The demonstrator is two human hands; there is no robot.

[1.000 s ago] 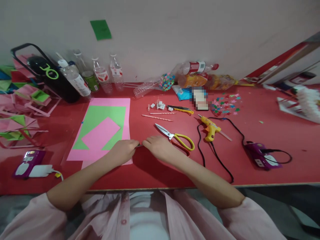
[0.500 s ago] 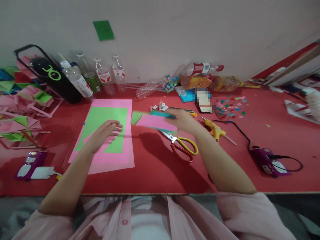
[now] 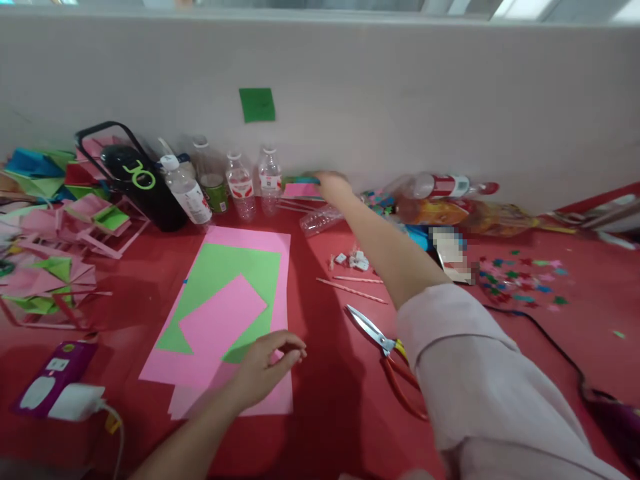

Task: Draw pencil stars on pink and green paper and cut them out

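Observation:
My right hand [image 3: 336, 187] reaches to the back of the table by the wall, its fingers closed on a small stack of coloured paper [image 3: 304, 191] in pink and blue-green. A clear plastic bottle [image 3: 320, 220] lies just below that hand. Loosely curved, my left hand [image 3: 267, 367] hovers over the lower right of the paper sheets with thumb and fingers apart and nothing between them. Under it are large pink sheets [image 3: 200, 373], with a green sheet [image 3: 265, 267] on top and a smaller pink rectangle [image 3: 225, 313] lying askew on that.
Scissors [image 3: 383, 343] and two thin striped sticks [image 3: 353, 291] lie right of the sheets. Upright bottles [image 3: 241, 187] and a black flask [image 3: 143, 183] line the wall. Folded paper crafts [image 3: 55, 280] crowd the left. Star cutouts [image 3: 523, 280] are at right; a purple power strip [image 3: 53, 380] sits front left.
My right hand has carried the paper stack away to the back wall. My left hand has moved right and nearer the front edge, uncovering the pink rectangle. The view has shifted.

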